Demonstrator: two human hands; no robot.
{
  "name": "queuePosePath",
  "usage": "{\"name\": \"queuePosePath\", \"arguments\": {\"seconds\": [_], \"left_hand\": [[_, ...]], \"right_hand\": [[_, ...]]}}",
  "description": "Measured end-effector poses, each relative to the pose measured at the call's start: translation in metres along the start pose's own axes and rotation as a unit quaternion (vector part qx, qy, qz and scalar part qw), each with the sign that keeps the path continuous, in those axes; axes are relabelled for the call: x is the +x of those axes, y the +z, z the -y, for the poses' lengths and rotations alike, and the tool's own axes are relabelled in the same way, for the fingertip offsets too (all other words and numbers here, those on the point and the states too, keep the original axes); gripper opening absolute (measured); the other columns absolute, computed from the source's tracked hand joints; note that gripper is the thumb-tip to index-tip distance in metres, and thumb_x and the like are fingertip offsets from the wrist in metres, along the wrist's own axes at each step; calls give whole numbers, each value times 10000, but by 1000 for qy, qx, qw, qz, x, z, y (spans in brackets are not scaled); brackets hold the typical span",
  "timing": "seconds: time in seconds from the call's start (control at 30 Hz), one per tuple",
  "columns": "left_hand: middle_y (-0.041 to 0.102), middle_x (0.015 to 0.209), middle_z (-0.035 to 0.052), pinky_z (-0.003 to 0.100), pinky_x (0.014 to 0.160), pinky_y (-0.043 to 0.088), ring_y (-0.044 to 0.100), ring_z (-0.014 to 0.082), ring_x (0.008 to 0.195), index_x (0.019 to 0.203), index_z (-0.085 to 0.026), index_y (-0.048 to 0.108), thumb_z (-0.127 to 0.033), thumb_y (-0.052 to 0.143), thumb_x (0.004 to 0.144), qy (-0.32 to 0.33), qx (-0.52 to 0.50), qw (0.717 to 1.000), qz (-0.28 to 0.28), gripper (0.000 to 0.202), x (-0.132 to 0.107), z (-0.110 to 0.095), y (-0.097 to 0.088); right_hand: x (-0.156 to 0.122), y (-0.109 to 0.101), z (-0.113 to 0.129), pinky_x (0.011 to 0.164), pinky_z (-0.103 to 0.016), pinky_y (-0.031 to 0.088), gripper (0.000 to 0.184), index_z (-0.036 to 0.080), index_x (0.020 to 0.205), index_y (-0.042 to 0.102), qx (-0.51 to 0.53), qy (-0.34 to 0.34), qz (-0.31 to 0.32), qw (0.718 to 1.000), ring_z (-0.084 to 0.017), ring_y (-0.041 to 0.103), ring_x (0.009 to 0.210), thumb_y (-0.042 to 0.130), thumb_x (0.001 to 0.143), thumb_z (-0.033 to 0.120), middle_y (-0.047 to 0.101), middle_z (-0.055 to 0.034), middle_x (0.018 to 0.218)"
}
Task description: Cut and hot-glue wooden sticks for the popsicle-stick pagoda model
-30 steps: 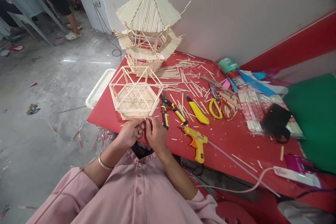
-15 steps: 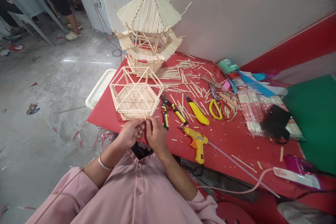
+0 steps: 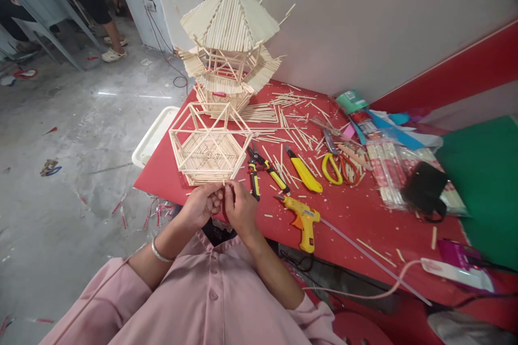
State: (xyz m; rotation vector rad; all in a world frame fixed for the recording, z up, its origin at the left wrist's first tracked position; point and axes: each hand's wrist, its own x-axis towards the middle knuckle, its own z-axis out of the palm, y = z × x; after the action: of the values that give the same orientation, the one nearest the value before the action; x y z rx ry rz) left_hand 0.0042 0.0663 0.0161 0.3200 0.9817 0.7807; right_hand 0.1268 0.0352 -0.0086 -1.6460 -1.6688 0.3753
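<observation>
A hexagonal frame of thin wooden sticks (image 3: pixel 210 155) with a ringed stick floor rests at the table's near left. My left hand (image 3: pixel 203 206) is closed, its thumb and forefinger pinched at the frame's near lower edge. Right beside it my right hand (image 3: pixel 242 207) pinches the same edge, fingertips almost touching the left ones. A pale stick end shows between the fingertips; the rest of it is hidden. Behind the frame stands a tiered stick pagoda (image 3: pixel 232 24) with a pointed roof.
On the red table (image 3: pixel 343 226) lie black-and-yellow pliers (image 3: pixel 263 170), a yellow utility knife (image 3: pixel 305 171), yellow-handled scissors (image 3: pixel 332 168) and a yellow glue gun (image 3: pixel 301 218). Loose sticks (image 3: pixel 299 135) scatter behind them. Bagged sticks (image 3: pixel 388 172) lie at right. A person's legs (image 3: pixel 107 21) show far left.
</observation>
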Motion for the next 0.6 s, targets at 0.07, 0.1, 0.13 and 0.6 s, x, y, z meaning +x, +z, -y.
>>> {"name": "queuePosePath", "arguments": {"seconds": [0.07, 0.1, 0.13, 0.6], "left_hand": [[477, 479, -31, 176, 389, 252, 393, 45, 405, 578, -125, 586, -336, 751, 695, 0, -1, 1000, 1, 293, 0, 0, 0], [479, 480, -30, 177, 388, 250, 391, 44, 405, 576, -124, 585, -336, 752, 694, 1, -2, 1000, 1, 294, 1, 0, -1], [478, 479, -30, 178, 388, 249, 389, 44, 404, 574, -124, 583, -336, 753, 694, 1, -2, 1000, 0, 297, 1, 0, -1], [484, 480, -28, 177, 388, 255, 398, 45, 404, 581, -127, 583, -329, 750, 702, 0, -1, 1000, -4, 289, 1, 1, -2]], "right_hand": [[0, 0, 0, 778, -277, 494, 259, 205, 1073, 634, 1, 4, 0, 1000, -193, 693, 896, 402, 1001, 294, 742, -65, 968], [0, 0, 0, 776, -275, 495, 259, 204, 1073, 634, 1, 4, 1, 1000, -193, 693, 894, 402, 1001, 295, 742, -64, 968], [0, 0, -1, 778, -274, 495, 260, 204, 1072, 635, 1, 5, 2, 1000, -192, 693, 895, 402, 1001, 295, 742, -64, 968], [0, -1, 0, 786, -282, 502, 271, 207, 1080, 638, -4, 7, 4, 1000, -197, 694, 909, 397, 1001, 300, 743, -69, 974]]}}
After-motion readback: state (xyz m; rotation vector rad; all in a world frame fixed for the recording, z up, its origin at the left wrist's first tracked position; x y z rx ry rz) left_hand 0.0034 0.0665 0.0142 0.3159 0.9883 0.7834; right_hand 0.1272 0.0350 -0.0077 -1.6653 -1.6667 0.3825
